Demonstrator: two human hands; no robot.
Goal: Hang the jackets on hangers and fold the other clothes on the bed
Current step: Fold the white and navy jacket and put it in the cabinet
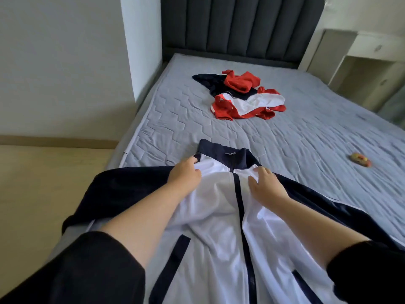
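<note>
Gripping with my left hand (185, 174), I curl my fingers into the white cloth of the jacket (210, 227) just left of its collar, so this grip is pinching the fabric. My right hand (266, 185) lies on the jacket's chest just right of the zip, its grip spread, with straight fingers resting flat on the cloth. My forearms are bare and black sleeves (87, 270) are pushed up near the elbows. The navy and white jacket lies face up at the near end of the bed (306, 132), zipped, its collar pointing toward the dark grey padded headboard (241, 25). Its navy arms spread out to both sides. Further up the grey quilted cover, well apart from the jacket, sits a crumpled pile of clothes (243, 95) in red, white and navy. To the right on the bed is a small orange and yellow thing (360, 159), too blurred to identify. A white bedside unit (361, 60) stands at the far right, and pale wooden floor (43, 183) shows on the left.
</note>
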